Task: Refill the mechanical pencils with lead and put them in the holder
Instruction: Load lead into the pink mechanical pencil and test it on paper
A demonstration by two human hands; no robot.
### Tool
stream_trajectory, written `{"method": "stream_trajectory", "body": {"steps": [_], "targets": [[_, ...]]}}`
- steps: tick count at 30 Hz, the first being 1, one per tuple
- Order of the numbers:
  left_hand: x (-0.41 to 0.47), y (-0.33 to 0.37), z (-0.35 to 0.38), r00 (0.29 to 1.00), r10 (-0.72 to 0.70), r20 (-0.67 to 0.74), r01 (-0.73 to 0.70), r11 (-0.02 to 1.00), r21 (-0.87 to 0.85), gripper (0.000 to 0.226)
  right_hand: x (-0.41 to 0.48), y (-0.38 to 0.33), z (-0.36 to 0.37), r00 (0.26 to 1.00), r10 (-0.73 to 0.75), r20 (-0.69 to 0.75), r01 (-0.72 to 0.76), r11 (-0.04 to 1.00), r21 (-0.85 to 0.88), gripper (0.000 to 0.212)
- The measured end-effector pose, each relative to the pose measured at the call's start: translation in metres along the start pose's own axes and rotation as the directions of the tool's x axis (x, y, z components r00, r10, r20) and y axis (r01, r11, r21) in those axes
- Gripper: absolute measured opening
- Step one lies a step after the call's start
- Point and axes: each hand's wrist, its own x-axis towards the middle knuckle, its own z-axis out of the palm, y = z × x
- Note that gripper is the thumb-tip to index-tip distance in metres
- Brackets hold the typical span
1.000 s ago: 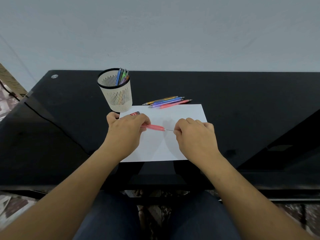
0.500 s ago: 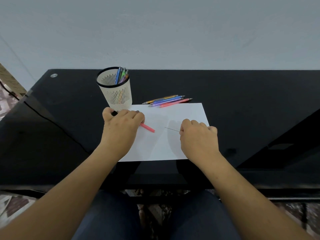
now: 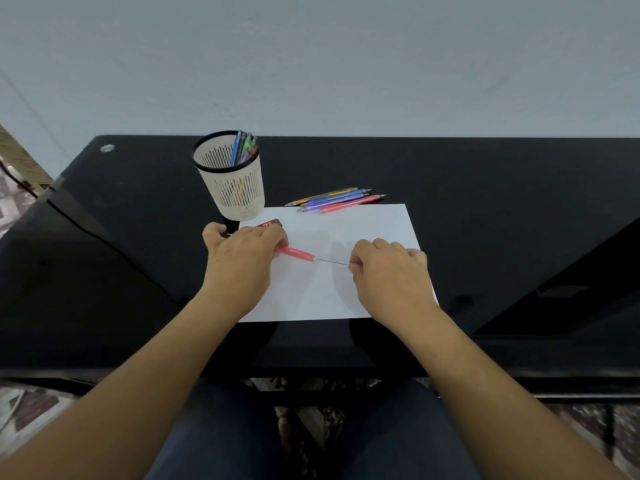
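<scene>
My left hand (image 3: 242, 261) grips a red mechanical pencil (image 3: 294, 252) over the white paper sheet (image 3: 346, 230), its open end pointing right. My right hand (image 3: 388, 275) pinches a thin black lead (image 3: 332, 262) whose left tip meets the pencil's end. A red lead case (image 3: 268, 224) peeks out just beyond my left fingers. The cream slotted holder (image 3: 235, 188) with a black rim stands at the paper's far left corner and has several pencils in it. Several more coloured pencils (image 3: 336, 199) lie in a bunch on the desk behind the paper.
Everything sits on a glossy black desk (image 3: 485, 209) against a pale wall. A black cable (image 3: 104, 240) runs across the desk's left side. My legs are below the near edge.
Half a second ago the pencil and lead were apart. My hands have since come together, and the lead's tip now meets the pencil's end.
</scene>
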Motion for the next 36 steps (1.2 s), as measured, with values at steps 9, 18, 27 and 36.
{"method": "stream_trajectory", "body": {"steps": [9,18,27,36], "targets": [[0.001,0.004,-0.006,0.998,-0.03,0.061,0.032,0.999,-0.038,0.019,-0.001,0.002,-0.001,1.0,0.001,-0.02,-0.001,1.0,0.009,0.011],[0.001,0.007,-0.007,0.994,-0.022,0.105,0.03,0.997,-0.071,0.021,-0.001,0.001,-0.005,1.0,-0.019,-0.016,0.019,1.0,0.014,0.013],[0.003,0.009,-0.012,0.983,-0.044,0.179,0.069,0.988,-0.135,0.025,0.001,0.002,-0.005,1.0,-0.01,-0.01,0.011,0.998,0.057,0.012],[0.002,0.009,-0.012,0.988,-0.014,0.157,0.031,0.994,-0.106,0.022,0.0,0.0,-0.007,1.0,-0.019,-0.024,0.019,1.0,-0.012,0.013]]}}
